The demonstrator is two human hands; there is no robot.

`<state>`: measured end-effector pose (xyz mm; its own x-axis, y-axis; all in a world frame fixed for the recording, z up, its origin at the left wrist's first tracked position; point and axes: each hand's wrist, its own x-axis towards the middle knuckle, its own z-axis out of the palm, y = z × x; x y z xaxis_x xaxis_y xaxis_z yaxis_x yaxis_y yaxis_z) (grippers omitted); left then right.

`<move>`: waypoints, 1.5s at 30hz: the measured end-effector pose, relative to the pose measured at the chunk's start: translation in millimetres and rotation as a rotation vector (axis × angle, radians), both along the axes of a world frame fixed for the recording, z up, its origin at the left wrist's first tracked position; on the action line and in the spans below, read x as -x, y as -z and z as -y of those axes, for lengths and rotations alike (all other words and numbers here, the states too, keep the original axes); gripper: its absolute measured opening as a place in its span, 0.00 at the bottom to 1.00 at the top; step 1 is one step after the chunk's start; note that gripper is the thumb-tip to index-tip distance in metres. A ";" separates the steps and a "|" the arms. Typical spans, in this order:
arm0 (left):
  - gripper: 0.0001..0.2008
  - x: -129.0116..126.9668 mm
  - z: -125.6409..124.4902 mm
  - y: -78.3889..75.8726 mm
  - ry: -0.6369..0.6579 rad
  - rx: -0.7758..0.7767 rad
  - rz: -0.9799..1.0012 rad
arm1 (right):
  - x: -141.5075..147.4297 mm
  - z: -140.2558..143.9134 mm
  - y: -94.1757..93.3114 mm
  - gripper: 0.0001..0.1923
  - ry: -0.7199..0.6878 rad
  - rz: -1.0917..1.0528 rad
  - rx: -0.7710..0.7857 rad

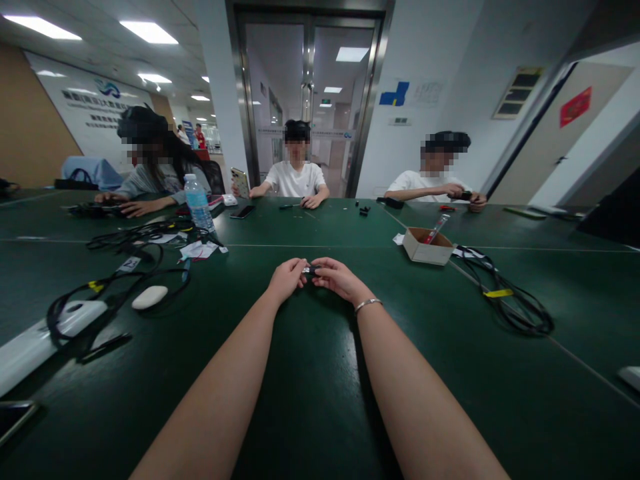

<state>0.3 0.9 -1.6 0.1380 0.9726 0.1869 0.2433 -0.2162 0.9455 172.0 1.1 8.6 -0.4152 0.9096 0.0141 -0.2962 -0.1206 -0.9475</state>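
Though mostly hidden by fingers, small dark object (311, 271) pinched between left hand (287, 279), right hand (339, 278).

Green table (320, 413), white walls (450, 53), glass door (307, 100), ceiling lights (149, 31)

Dark green smooth desk (320, 400) fills the lower frame. At centre, a small black and silver metal part (311, 271). Right of centre, a tan open cardboard box (427, 248) holding a red-tipped tool; lower right, a black coiled cable (515, 303) with a yellow tag. Left, a clear plastic water bottle (199, 203) with a blue label, and a white oval plastic mouse (149, 297)
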 end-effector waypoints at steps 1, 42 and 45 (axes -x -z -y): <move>0.14 0.0 0.2 -0.2 -0.005 -0.008 -0.001 | 0.1 0.2 -0.3 0.11 0.003 0.000 0.001; 0.14 0.3 1.8 -1.5 0.068 -0.044 -0.051 | 1.1 0.3 -0.6 0.10 -0.013 0.023 -0.002; 0.16 0.9 1.2 -0.6 0.066 -0.045 -0.064 | 1.3 0.6 -1.5 0.10 -0.012 0.023 0.002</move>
